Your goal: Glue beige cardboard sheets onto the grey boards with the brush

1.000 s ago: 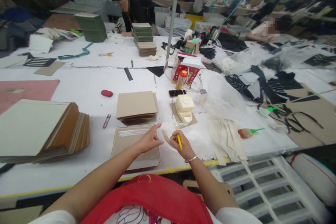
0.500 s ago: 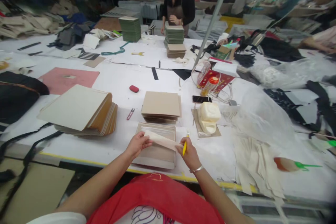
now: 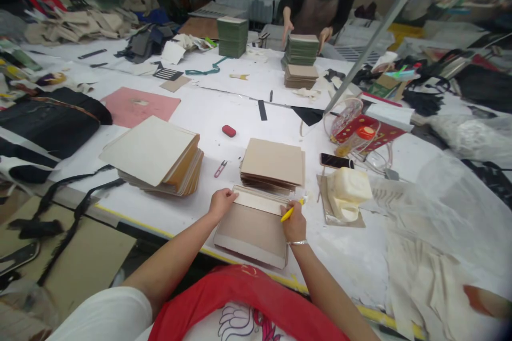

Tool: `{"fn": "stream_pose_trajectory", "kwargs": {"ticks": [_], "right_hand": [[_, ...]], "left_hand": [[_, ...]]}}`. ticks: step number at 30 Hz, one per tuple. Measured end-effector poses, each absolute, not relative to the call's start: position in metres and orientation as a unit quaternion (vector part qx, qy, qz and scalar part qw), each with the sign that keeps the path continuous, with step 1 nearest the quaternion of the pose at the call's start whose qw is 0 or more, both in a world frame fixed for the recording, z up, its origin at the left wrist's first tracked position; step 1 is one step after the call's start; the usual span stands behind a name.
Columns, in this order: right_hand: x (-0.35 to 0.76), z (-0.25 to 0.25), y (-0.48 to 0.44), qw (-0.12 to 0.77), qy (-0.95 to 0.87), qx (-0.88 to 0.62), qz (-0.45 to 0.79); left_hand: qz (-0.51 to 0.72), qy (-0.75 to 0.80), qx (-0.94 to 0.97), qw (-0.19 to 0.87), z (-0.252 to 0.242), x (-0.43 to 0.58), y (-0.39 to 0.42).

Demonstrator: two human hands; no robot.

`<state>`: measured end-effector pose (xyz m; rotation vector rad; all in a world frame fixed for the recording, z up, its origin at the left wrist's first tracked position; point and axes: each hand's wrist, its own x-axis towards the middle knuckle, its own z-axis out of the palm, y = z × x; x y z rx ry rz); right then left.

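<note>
A cream fabric strip (image 3: 256, 201) lies stretched along the far edge of a tan board (image 3: 254, 232) on a low stack in front of me. My left hand (image 3: 222, 204) is closed, pinching the strip's left end at the board's corner. My right hand (image 3: 295, 225) is at the strip's right end, its fingertips against it, and grips a slim yellow pen-like tool (image 3: 287, 215) whose exact kind I cannot make out. Just beyond the strip stands another stack of tan boards (image 3: 272, 162).
Left is a taller board stack (image 3: 154, 152), with pink-handled thread snips (image 3: 220, 169) beside it. To the right are a cream plastic container (image 3: 352, 192), a phone (image 3: 336, 161) and loose cream strips (image 3: 420, 272). Across the table, a person's hands flank a green-edged stack (image 3: 301, 50).
Both hands have lowered the strip from slightly above the board onto its far edge, and it now lies straight. The view has swung left. The person opposite has reached both hands to the green-edged stack.
</note>
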<state>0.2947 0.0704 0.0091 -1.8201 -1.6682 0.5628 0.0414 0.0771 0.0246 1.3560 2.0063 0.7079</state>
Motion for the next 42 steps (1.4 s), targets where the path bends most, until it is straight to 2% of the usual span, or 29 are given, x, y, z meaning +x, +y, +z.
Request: {"fn": "stream_pose_trajectory", "kwargs": {"ticks": [8, 24, 42], "right_hand": [[0.292, 0.002, 0.071, 0.308, -0.633, -0.690, 0.170], [0.292, -0.008, 0.072, 0.260, -0.649, -0.703, 0.128], [0.289, -0.009, 0.069, 0.306, -0.611, -0.714, 0.150]], "left_hand": [[0.264, 0.760, 0.524, 0.280, 0.017, 0.043, 0.085], [0.230, 0.761, 0.535, 0.285, 0.013, 0.043, 0.087], [0.248, 0.766, 0.526, 0.275, 0.013, 0.047, 0.082]]}}
